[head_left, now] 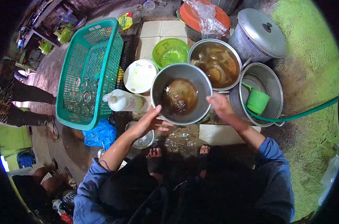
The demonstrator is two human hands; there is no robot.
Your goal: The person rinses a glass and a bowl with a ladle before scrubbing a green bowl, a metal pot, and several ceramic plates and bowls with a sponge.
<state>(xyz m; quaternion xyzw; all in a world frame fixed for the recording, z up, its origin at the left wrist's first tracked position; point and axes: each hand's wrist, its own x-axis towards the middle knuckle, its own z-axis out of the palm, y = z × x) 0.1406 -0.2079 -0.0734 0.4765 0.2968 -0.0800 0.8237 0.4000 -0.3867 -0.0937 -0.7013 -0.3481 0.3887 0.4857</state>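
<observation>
Both my hands are at a round metal pot (181,118) with brownish water inside. My left hand (149,122) is at its lower left side, thumb at the rim and fingers spread below. My right hand (221,106) grips the rim on the right. Behind the pot sit a green bowl (171,52), a stack of white plates (140,76) and a metal pot of murky water with dishes in it (215,63). A white bottle (121,100) stands to the left, and a green dipper (257,100) is inside the large pot (274,87) at the right.
A teal basket (85,63) holds several glasses (83,96). A lidded pot (261,33) and an orange lid (210,18) are at the back. A green hose (307,115) crosses the right side. Two other people's legs (31,91) are at the left. A blue bag (99,133) lies near the basket.
</observation>
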